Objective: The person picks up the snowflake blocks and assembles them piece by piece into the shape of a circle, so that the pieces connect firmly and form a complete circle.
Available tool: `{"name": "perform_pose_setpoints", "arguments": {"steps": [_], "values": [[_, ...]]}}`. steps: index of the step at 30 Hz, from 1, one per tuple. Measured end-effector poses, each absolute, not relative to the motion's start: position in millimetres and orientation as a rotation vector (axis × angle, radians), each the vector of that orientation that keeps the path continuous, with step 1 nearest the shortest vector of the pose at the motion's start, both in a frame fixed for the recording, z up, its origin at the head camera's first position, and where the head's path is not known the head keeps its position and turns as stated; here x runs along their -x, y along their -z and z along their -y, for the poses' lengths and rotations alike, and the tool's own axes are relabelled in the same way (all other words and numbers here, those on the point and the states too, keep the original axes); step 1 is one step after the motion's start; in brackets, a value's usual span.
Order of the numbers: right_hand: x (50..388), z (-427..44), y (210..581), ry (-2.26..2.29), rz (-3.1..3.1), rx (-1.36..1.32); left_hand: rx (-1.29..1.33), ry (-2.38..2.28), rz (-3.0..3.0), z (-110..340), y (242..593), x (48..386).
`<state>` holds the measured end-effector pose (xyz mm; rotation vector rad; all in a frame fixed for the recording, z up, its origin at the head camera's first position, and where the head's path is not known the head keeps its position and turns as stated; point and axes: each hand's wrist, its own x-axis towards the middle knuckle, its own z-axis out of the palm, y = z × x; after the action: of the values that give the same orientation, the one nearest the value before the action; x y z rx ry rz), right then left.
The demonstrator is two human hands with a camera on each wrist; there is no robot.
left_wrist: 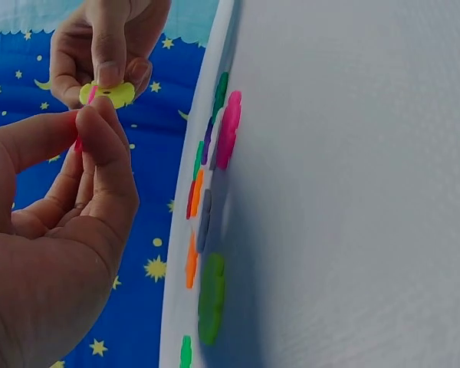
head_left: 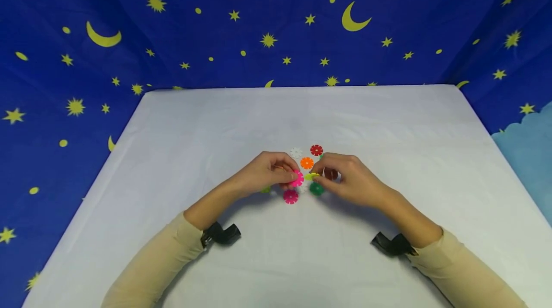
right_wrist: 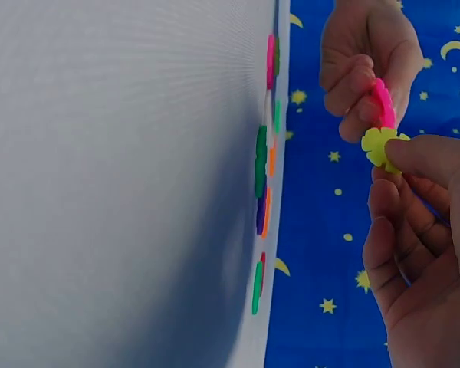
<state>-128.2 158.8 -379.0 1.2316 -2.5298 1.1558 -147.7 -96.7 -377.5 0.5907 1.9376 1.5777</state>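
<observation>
Pink disc (right_wrist: pixel 384 103), pinched in the left hand (head_left: pixel 264 173), seems to touch the yellow disc (right_wrist: pixel 377 146) pinched in the right hand (head_left: pixel 355 181) above the bench (head_left: pixel 280 260); skewed pushing could make either slip.

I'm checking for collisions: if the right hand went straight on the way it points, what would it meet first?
Most likely the pink disc pinched in the left hand. The yellow disc in the right hand looks to touch or nearly touch it, though depth is unclear.
</observation>
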Motion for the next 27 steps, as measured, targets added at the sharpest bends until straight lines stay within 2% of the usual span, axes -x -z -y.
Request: {"name": "perform_pose_setpoints", "arguments": {"steps": [27], "values": [[117.4, -144.6, 381.9, -1.032, 2.391, -1.337, -0.552, -1.575, -1.972, 89.5, 384.0, 140.2]]}}
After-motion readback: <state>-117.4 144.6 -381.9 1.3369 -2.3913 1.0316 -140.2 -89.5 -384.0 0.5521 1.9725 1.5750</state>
